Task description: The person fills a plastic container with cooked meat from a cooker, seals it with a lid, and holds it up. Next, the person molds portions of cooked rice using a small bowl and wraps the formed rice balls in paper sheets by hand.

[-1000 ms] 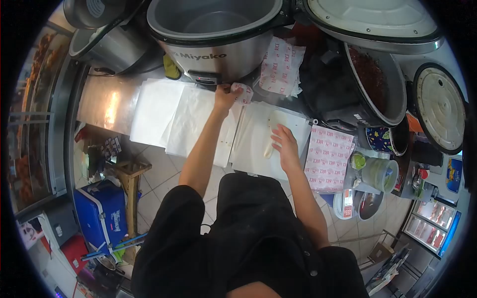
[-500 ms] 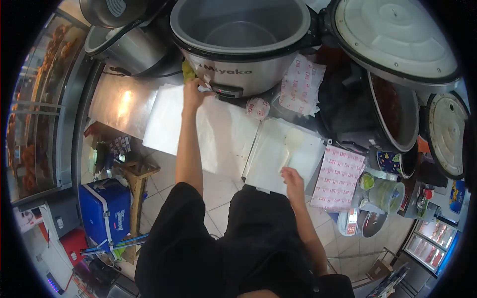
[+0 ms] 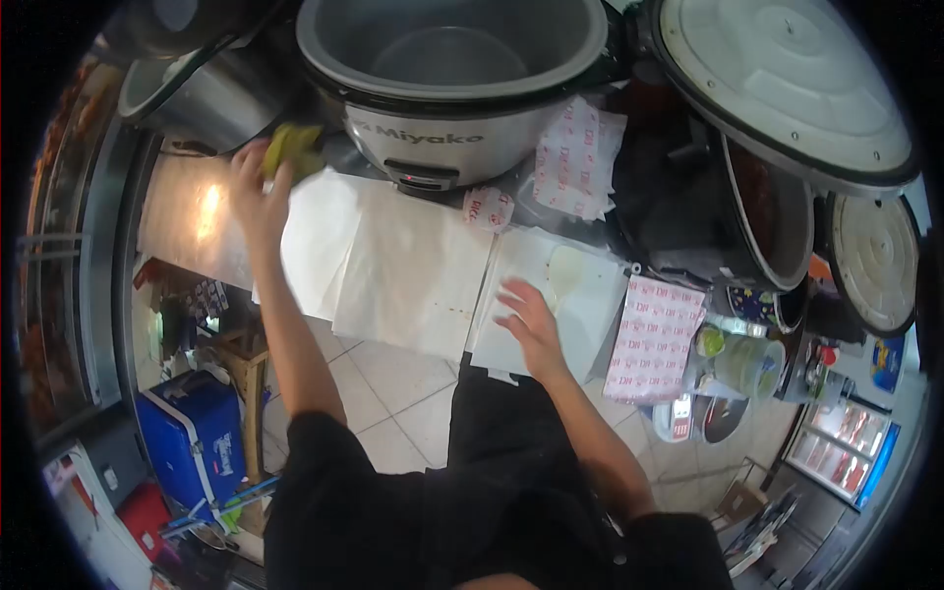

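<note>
Upper left of frame: left hand (image 3: 261,192) gripping a bunched yellow-green cloth (image 3: 293,150), slightly blurred, by the near end of the white paper sheets (image 3: 411,270) on the metal desk (image 3: 187,211). Right hand (image 3: 529,329), centre right, open with fingers spread, just beside a pale paddle (image 3: 566,270); contact with the paper below can't be told. Handling, my judgement: cloth best kept gathered in a firm grip, loose folds clear of the light sheets, right palm ready to steady them.
</note>
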A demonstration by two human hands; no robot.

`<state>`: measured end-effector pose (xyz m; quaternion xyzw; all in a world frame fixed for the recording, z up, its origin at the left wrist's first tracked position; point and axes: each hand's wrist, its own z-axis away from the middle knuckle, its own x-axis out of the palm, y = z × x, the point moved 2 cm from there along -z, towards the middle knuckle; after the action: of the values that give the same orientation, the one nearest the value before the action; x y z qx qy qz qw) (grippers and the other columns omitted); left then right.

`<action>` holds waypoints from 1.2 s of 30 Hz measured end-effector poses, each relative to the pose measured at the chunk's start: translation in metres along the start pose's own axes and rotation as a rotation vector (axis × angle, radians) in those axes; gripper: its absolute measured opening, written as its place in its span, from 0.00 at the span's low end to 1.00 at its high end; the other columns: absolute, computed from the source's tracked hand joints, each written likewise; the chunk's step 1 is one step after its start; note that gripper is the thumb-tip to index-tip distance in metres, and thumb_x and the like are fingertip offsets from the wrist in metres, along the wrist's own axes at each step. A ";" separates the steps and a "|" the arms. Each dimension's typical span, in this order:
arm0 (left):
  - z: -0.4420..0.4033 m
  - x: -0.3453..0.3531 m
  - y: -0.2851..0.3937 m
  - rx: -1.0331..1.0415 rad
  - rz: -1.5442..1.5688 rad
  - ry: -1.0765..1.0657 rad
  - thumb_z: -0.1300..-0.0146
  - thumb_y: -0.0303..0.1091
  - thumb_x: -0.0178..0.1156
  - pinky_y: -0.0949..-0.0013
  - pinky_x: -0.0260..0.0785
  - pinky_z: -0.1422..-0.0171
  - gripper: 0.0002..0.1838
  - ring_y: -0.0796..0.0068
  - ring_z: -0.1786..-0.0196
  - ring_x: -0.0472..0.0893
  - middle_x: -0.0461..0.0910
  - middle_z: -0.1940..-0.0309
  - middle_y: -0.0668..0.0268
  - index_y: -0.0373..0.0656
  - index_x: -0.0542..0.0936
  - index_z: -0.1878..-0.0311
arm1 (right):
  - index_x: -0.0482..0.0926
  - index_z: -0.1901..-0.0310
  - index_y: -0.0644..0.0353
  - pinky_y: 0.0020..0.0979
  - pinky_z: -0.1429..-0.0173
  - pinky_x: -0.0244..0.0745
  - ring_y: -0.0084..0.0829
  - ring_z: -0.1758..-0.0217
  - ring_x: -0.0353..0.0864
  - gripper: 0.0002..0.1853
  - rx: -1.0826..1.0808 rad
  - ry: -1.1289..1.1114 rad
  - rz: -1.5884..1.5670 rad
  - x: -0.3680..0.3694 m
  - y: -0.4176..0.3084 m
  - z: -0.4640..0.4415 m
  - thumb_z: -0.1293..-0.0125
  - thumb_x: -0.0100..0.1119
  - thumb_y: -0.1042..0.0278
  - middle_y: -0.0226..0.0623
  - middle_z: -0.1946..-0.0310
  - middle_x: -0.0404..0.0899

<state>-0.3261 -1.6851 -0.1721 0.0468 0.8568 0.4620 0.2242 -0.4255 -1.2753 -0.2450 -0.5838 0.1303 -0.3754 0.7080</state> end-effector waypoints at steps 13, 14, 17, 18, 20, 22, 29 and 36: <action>0.155 -0.029 0.030 -0.303 -0.038 -0.639 0.50 0.17 0.68 0.53 0.66 0.30 0.39 0.56 0.32 0.71 0.72 0.35 0.59 0.45 0.69 0.33 | 0.70 0.47 0.60 0.38 0.40 0.70 0.39 0.43 0.76 0.16 -0.158 -0.091 0.289 0.129 -0.002 -0.030 0.35 0.59 0.71 0.45 0.47 0.76; 0.165 -0.012 0.008 -0.261 -0.076 -0.747 0.54 0.18 0.70 0.52 0.63 0.27 0.43 0.54 0.30 0.67 0.69 0.33 0.61 0.49 0.68 0.32 | 0.71 0.47 0.59 0.40 0.40 0.70 0.42 0.42 0.75 0.18 -0.289 -0.118 0.469 0.130 0.019 -0.041 0.37 0.61 0.71 0.45 0.46 0.75; 0.182 0.020 -0.019 -0.128 -0.417 -1.028 0.63 0.22 0.76 0.48 0.55 0.23 0.54 0.52 0.25 0.58 0.58 0.26 0.64 0.59 0.65 0.28 | 0.73 0.41 0.50 0.49 0.38 0.66 0.47 0.36 0.68 0.24 -0.577 -0.178 1.243 0.120 0.071 -0.048 0.42 0.60 0.70 0.40 0.37 0.70; 0.185 0.024 -0.023 -0.083 -0.572 -1.114 0.66 0.23 0.77 0.47 0.53 0.21 0.57 0.52 0.24 0.55 0.54 0.24 0.65 0.62 0.64 0.27 | 0.74 0.39 0.47 0.49 0.38 0.65 0.46 0.35 0.68 0.25 -0.626 -0.204 1.339 0.109 0.090 -0.049 0.41 0.58 0.70 0.40 0.37 0.69; 0.186 0.026 -0.025 -0.105 -0.641 -1.118 0.69 0.24 0.79 0.45 0.52 0.22 0.61 0.54 0.22 0.54 0.51 0.23 0.68 0.67 0.62 0.27 | 0.75 0.36 0.43 0.47 0.39 0.66 0.45 0.39 0.69 0.29 -0.691 -0.221 1.375 0.095 0.104 -0.050 0.40 0.53 0.75 0.40 0.38 0.70; 0.191 0.022 -0.026 -0.115 -0.695 -1.115 0.71 0.25 0.80 0.42 0.52 0.22 0.63 0.55 0.22 0.53 0.50 0.22 0.70 0.70 0.60 0.26 | 0.75 0.37 0.43 0.45 0.40 0.67 0.44 0.41 0.70 0.28 -0.668 -0.261 1.361 0.080 0.108 -0.048 0.41 0.53 0.75 0.39 0.39 0.71; 0.194 0.029 -0.027 -0.078 -0.766 -1.108 0.71 0.26 0.80 0.40 0.50 0.22 0.66 0.55 0.22 0.52 0.48 0.22 0.70 0.70 0.56 0.25 | 0.82 0.46 0.53 0.42 0.43 0.75 0.46 0.47 0.74 0.24 -0.367 -0.313 1.230 0.057 0.068 -0.055 0.44 0.53 0.81 0.45 0.53 0.73; 0.197 0.030 -0.027 -0.046 -0.816 -1.110 0.72 0.27 0.81 0.41 0.52 0.22 0.68 0.53 0.22 0.53 0.49 0.22 0.68 0.70 0.55 0.24 | 0.85 0.51 0.55 0.43 0.47 0.78 0.51 0.52 0.80 0.17 -0.034 -0.415 1.342 0.057 0.043 -0.065 0.42 0.56 0.78 0.50 0.55 0.76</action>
<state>-0.2656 -1.5394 -0.2975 -0.0544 0.5542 0.2662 0.7868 -0.4110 -1.3599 -0.2886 -0.4478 0.3306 0.2638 0.7877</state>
